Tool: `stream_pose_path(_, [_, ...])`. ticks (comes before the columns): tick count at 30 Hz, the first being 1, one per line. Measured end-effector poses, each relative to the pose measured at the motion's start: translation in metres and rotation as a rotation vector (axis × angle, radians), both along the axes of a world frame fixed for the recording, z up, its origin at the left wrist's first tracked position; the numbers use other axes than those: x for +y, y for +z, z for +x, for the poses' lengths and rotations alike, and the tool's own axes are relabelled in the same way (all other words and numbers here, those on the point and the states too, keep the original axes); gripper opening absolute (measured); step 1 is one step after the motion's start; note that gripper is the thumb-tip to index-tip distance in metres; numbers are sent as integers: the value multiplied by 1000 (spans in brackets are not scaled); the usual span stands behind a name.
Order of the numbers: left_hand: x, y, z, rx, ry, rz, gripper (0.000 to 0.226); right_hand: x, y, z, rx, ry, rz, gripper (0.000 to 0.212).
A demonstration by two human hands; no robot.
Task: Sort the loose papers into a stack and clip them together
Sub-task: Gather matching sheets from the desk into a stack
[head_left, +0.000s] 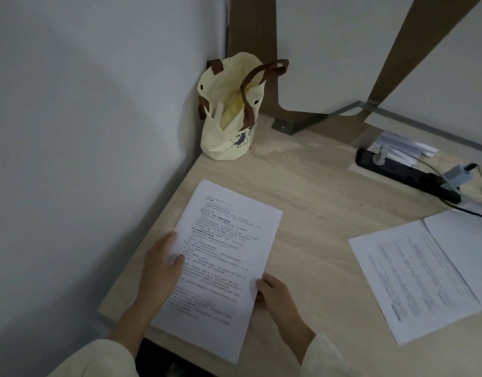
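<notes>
Papers (220, 257) between left hand (159, 263) and right hand (272, 292) grip

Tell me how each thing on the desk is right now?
White printed paper stack: held at both side edges.
Left hand: gripping the stack.
Right hand: gripping the stack.
Loose white printed sheets: flat, overlapping, unclipped.
Cream cloth bag with brown handles: upright, open.
Black power strip: plugs inserted.

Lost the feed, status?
Both hands, left and right, hold white printed sheet. More loose white papers lie right, unstacked. No clip visible.
</notes>
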State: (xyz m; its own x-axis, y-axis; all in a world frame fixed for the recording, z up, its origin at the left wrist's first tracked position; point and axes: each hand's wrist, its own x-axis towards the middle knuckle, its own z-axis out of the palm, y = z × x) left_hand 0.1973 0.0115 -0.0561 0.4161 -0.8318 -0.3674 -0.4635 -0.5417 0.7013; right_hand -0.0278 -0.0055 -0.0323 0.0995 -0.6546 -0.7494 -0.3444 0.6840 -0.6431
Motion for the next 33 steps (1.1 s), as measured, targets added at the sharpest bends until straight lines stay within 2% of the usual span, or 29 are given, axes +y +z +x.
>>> stream_pose_path(7, [-4,-4,-1,8,-54,-46,50,-4,-1,-3,-53,-3,4,25])
stream_pose_path(9, [-5,-4,-5,-10,-56,-45,50,-8,1,-14,-11,-6,-84,24])
stream_pose_path(12, [-6,0,-18,-67,-48,-69,51,-20,6,-62,216,-59,-315,18])
stream_pose_path(14, [-6,5,-33,-114,-61,-95,50,-28,8,-111,387,-86,-397,15])
stream_pose_path(17, [-8,11,-63,-173,-137,-141,50,-30,2,-193,700,-69,-436,27])
stream_pose_path(20, [-14,13,-100,-175,-213,-172,49,-12,-6,-254,925,119,-360,38])
stream_pose_path(24, [-22,20,-169,-174,-360,-226,46,24,-27,-277,923,309,-420,54])
stream_pose_path(27, [-25,22,-227,-175,-519,-281,52,35,-15,-259,712,369,-593,46])
stream_pose_path(29, [-25,18,-264,-152,-633,-294,63,35,-2,-260,584,362,-578,46])
stream_pose_path(31, [-20,6,-296,-269,-748,-229,70,30,-1,-289,648,258,-641,45])
stream_pose_path(33, [-13,-8,-317,-430,-868,-123,68,21,0,-334,761,149,-555,52])
